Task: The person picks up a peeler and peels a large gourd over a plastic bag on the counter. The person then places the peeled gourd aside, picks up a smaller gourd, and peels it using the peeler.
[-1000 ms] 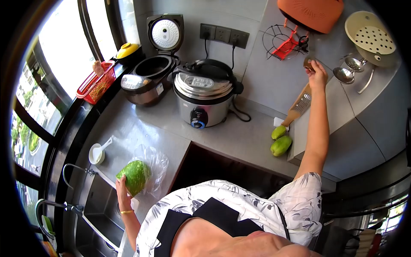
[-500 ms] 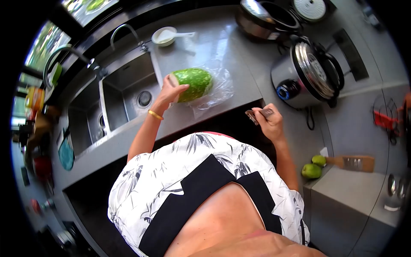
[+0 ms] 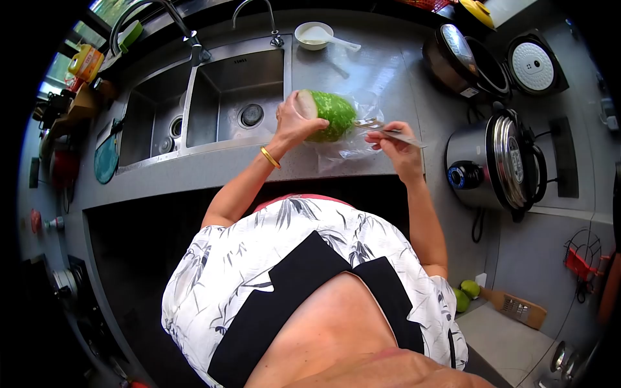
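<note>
1. Right, straight to the middle: the green gourd (image 3: 335, 115) lies over a crumpled clear plastic bag (image 3: 333, 158) at the near edge of the surface (image 3: 381, 71), just right of the sink (image 3: 197, 152), its pale cut face turned toward the basins. Whether it rests fully or is slightly raised, the view cannot settle.

2. Look at the left hand (image 3: 296, 124)! Its fingers curl around the cut end, thumb laid along the near side of the green skin, a hold that seems meant to steady the gourd and leave its other end uncovered.

3. Over to the right hand (image 3: 401, 152), fingers pinching a slim metal tool (image 3: 404, 138) by the handle. That grip probably gives fine control over the angle. The tool's head sits right by the gourd's uncovered end; contact is too small to call.

4. And the bag, spread beneath and beside the gourd, may well serve as a layer between it and the surface.

5. Further back, a white bowl (image 3: 312, 47) with a white spoon (image 3: 344, 43) leaning across its rim stands near the sink, apart from both hands.

6. Off to the right, the pressure cooker (image 3: 471, 152) stands beside the wall sockets (image 3: 566, 158), presumably to be near power, well clear of the right elbow.
</note>
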The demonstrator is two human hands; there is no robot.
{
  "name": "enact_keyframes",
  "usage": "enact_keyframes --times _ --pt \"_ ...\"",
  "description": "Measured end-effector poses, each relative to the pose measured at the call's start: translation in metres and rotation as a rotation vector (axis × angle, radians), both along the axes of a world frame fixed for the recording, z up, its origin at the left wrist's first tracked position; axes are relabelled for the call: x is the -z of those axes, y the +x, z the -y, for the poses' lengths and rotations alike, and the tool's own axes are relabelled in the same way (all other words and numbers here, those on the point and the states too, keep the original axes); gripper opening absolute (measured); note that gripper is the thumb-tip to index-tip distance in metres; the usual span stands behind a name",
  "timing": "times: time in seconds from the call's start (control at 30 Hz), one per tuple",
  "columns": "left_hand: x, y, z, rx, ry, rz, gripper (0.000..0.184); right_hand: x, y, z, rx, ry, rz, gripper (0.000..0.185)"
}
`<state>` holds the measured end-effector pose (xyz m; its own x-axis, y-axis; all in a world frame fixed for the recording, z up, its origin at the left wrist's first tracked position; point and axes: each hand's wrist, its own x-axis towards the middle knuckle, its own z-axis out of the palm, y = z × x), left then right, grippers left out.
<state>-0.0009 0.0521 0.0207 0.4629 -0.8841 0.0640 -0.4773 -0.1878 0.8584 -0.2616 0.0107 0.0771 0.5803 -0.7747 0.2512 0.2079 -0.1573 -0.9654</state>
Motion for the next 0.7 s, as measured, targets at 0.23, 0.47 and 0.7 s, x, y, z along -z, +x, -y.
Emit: enact_keyframes --times 0.23,0.47,0.7 --pt "-0.021 0.011 0.009 -0.066 0.036 0.17 0.105 0.057 -0.003 0.038 -0.416 0.543 0.134 0.043" --pt "-0.038 0.001 0.002 -0.044 0.026 0.379 0.104 0.068 0.002 0.053 -0.211 0.758 -0.594 0.032" --pt "-0.046 -0.005 -0.013 0.034 0.071 0.558 0.106 0.013 -0.031 0.022 -0.11 0.34 -0.784 0.049"
